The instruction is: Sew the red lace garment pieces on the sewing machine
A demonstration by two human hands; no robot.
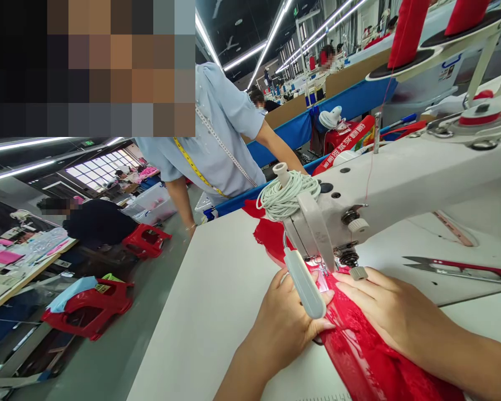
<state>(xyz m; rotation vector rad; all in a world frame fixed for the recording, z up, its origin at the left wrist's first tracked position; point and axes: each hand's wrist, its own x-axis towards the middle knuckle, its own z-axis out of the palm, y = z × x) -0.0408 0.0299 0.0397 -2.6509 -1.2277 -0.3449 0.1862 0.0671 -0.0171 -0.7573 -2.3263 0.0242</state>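
Red lace and mesh fabric (353, 340) runs under the needle area of a white sewing machine (404, 161) and comes out beyond it on the table. At the fabric's left edge, my left hand (281, 317) is closed, with the thumb and fingers pinching the cloth. Part of its fingers is hidden behind a pale lamp (304, 284) hanging from the machine head. My right hand (390, 303) lies flat on the fabric's right side, fingers stretched toward the needle. The presser foot is largely hidden. Light green cord (290, 195) is coiled on the machine head.
Thread snips (463, 267) with red handles lie on the machine bed, right of my right hand. Red thread cones (407, 33) stand above. Across the white table (200, 317) stands a person in a blue shirt (229, 117). Red stools (92, 312) are on the floor at left.
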